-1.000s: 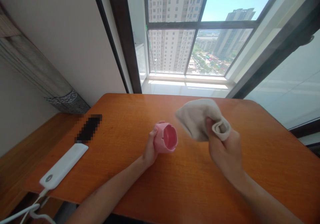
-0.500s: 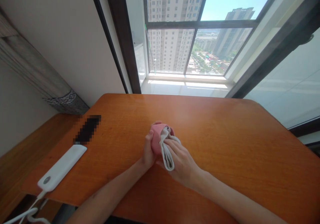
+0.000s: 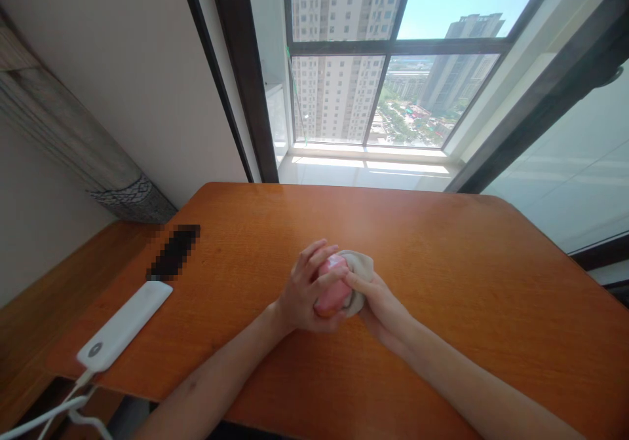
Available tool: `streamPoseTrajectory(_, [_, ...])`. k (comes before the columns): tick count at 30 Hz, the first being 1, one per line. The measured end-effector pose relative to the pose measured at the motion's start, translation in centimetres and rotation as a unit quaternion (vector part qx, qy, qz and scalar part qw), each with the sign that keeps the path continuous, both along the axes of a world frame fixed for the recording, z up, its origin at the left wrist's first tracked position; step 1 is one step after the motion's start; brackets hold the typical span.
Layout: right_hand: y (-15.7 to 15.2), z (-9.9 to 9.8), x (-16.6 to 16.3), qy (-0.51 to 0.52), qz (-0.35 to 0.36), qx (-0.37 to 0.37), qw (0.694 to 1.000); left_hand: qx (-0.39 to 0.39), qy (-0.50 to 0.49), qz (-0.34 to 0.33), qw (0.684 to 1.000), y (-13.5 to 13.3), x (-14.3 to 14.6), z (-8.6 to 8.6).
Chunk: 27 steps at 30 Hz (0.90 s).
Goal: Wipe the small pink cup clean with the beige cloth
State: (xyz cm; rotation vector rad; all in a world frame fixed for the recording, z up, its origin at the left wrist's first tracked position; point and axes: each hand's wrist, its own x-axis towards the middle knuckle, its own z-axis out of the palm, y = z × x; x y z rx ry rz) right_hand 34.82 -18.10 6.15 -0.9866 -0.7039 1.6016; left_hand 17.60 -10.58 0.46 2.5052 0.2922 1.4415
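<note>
While I watch through the head camera, the only view I have, an orange-brown wooden table fills the lower half, its grain running lengthwise and its far corners rounded. Behind it a dark-framed window looks out on tall apartment towers under a blue sky, with a sunlit white sill below the glass. A plain white wall stands to the left, and a grey patterned curtain hangs down beside it.

Near the table's left edge lies a white power bank with a white cable trailing off the near corner; just beyond it sits a dark thing that is pixelated, so I cannot tell what it is.

At the middle of the table the left hand curls its fingers around a small pink cup, gripping it from the left and over the top. The right hand is closed on a beige cloth, pressing it against the cup's right side.

Half a second ago the cup's pink body showed plainly, with the cloth draped over the right hand's knuckles; now the left fingers have wrapped over the cup, and the cloth is bunched behind it. A second ago the cloth was held up, clear of the cup.

I can read no writing or brand anywhere.
</note>
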Motion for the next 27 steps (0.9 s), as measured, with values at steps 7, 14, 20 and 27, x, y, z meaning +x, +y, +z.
streamPoseTrajectory(7, [-1.3, -1.7, -0.7, -0.225, -0.028, 0.175, 0.958, -0.322, -0.169, -0.046, 0.93, -2.0, 1.1, 1.3])
streamPoseTrajectory(14, [-0.7, -2.6, -0.1, -0.564, 0.002, 0.524, 0.639, -0.72, -0.212, -0.172, 0.638, -1.6, 1.6, 3.3])
streamPoseTrajectory(20, [-0.1, -2.2, 0.4, -0.527, 0.029, 0.447, 0.722, -0.724, -0.254, -0.162, 0.621, -1.6, 1.7, 3.2])
streamPoseTrajectory(27, [0.2, -0.2, 0.7, -0.114, -0.01, 0.08, 0.99, -0.245, -0.096, -0.057, 0.963, -1.5, 0.7, 0.4])
